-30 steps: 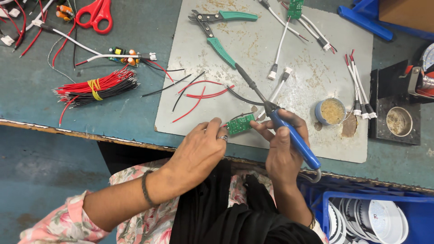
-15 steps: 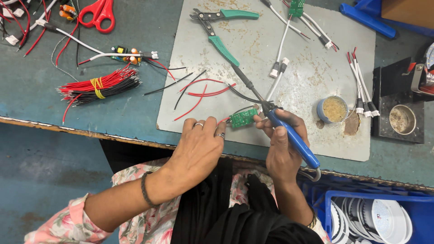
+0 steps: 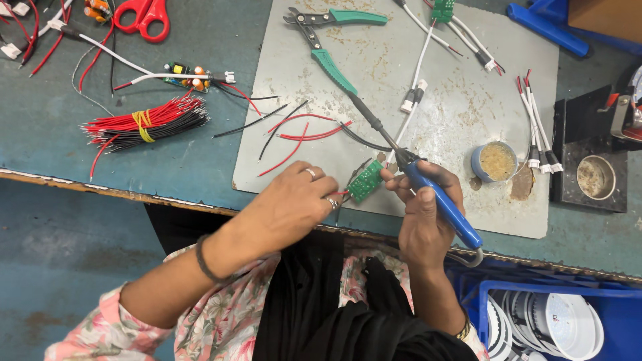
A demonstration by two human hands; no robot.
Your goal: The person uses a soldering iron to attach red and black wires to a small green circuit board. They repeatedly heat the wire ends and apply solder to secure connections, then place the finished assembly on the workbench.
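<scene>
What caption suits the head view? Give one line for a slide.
Left hand holds a small green circuit board while the right hand grips a blue-handled soldering iron over the grey mat.

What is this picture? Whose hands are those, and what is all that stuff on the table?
The picture comes from a small camera worn on a person's head, so you look down at that person's own two hands. The right hand holds a soldering iron with a blue handle, a hot tool that melts metal to join wires. The left hand holds a small green circuit board near the iron's middle, at the edge of a grey mat. On the mat lie loose red and black wires, green-handled pliers and a little round tin. On the blue-green table beside it are a bundle of red and black wires tied with a yellow band and red scissors. A blue bin sits below the table's edge.
</scene>
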